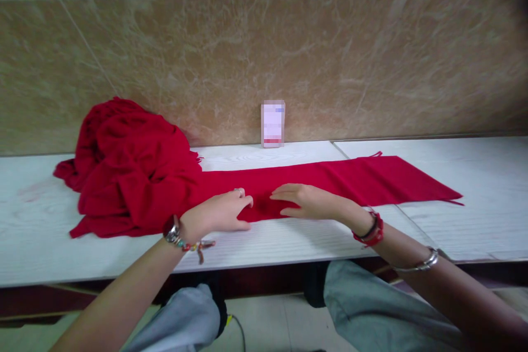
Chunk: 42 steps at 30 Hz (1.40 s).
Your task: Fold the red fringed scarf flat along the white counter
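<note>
A long red cloth (355, 181) lies flat across the white table, its right end slanting to a point near the front. At the left it runs up to a crumpled heap of red fabric (132, 170); whether both are one piece I cannot tell. My left hand (223, 210) rests on the flat strip beside the heap, fingers slightly bent and thumb apart at the front edge. Facing it from the right, my right hand (307, 201) lies over the strip with fingers stretched out. A short stretch of red cloth shows between the two hands.
A phone-like rectangle with a blurred screen (273, 124) leans upright against the brown marbled wall (231, 55). The white table (474, 231) has a seam right of centre. My knees are below its front edge, and a cable (240, 330) lies on the floor.
</note>
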Motion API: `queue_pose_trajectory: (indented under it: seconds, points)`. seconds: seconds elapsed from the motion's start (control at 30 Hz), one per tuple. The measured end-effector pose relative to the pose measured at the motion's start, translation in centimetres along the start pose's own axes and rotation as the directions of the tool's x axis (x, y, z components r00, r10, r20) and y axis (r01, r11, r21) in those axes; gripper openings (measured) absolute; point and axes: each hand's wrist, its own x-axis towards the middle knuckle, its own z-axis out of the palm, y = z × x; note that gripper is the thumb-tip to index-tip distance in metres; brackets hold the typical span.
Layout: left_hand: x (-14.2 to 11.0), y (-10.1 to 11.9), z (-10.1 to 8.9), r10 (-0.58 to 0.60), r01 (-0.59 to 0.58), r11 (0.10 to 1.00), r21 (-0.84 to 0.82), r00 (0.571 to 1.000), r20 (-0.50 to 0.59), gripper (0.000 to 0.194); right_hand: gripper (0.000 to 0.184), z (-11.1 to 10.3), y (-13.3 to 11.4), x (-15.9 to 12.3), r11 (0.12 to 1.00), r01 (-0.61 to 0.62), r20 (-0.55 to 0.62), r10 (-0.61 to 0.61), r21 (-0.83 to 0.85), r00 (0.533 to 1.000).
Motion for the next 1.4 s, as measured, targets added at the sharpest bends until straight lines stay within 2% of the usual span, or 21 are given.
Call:
queue_pose_trajectory:
  seconds: [0.1, 0.2, 0.27, 0.4, 0.5, 0.6, 0.8, 0.93, 1.0, 1.1, 1.3, 1.4]
  points:
    - [-0.9, 0.0, 0.9, 0.012, -0.011, 0.999, 0.041, 1.000, -0.013, 0.032, 0.034, -0.1, -1.6, 0.2, 0.999, 0.037, 0.053, -0.035, -0.032, 0.998]
    - [-1.0, -1.2, 1.6, 0.021, -0.015, 0.997, 0.082, 0.998, -0.066, 0.047, 0.038, -0.1, -1.9, 0.1, 0.997, 0.026, 0.044, -0.023, -0.071, 0.999]
    - [-0.8, -2.0, 1.5, 0.022, -0.015, 0.996, 0.084, 0.996, -0.086, 0.050, 0.046, 0.1, -1.8, 0.0, 0.996, 0.008, 0.029, -0.005, -0.092, 1.000]
    - [-0.4, -2.8, 0.7, 0.042, -0.041, 0.999, 0.011, 0.993, -0.108, 0.035, 0.054, 0.6, -1.6, 0.0, 0.994, -0.048, -0.035, 0.045, -0.098, 0.998]
    - [-0.5, -2.8, 0.3, 0.047, -0.051, 0.998, -0.025, 0.990, -0.136, 0.020, 0.048, 1.2, -1.7, 0.2, 0.991, -0.092, -0.101, 0.082, -0.101, 0.992]
    - [-0.7, -2.9, 0.2, 0.049, -0.050, 0.999, -0.001, 0.986, -0.159, 0.018, 0.036, 1.6, -1.6, 0.5, 0.986, -0.123, -0.150, 0.106, -0.109, 0.983]
    - [-1.4, -2.9, 0.0, 0.069, -0.039, 0.981, 0.188, 0.985, -0.156, 0.014, 0.014, 1.5, -0.8, 0.7, 0.990, -0.142, -0.161, 0.140, 0.003, 0.977]
    - [-1.9, -2.4, 0.2, 0.107, -0.064, 0.953, 0.298, 0.986, -0.130, 0.017, 0.015, 1.5, -0.4, 0.5, 0.996, -0.094, -0.143, 0.092, -0.007, 0.985]
    - [-2.1, -2.0, 0.5, 0.110, -0.059, 0.948, 0.312, 0.983, -0.147, 0.022, 0.018, 1.7, -0.4, 0.4, 0.997, -0.069, -0.131, 0.066, -0.019, 0.989]
    - [-2.3, -1.3, 0.7, 0.099, -0.043, 0.952, 0.304, 0.980, -0.173, 0.019, 0.020, 2.0, -0.5, 0.3, 0.997, -0.058, -0.127, 0.051, -0.056, 0.991]
    - [-2.5, -1.1, 0.4, 0.062, -0.006, 0.942, 0.336, 0.985, -0.159, 0.026, 0.012, 1.8, -0.6, 0.4, 0.981, -0.191, -0.171, 0.181, -0.046, 0.969]
    - [-2.5, -1.6, 0.5, 0.073, -0.016, 0.941, 0.338, 0.985, -0.155, 0.026, 0.009, 1.4, -0.9, 0.5, 0.979, -0.202, -0.149, 0.194, -0.041, 0.970]
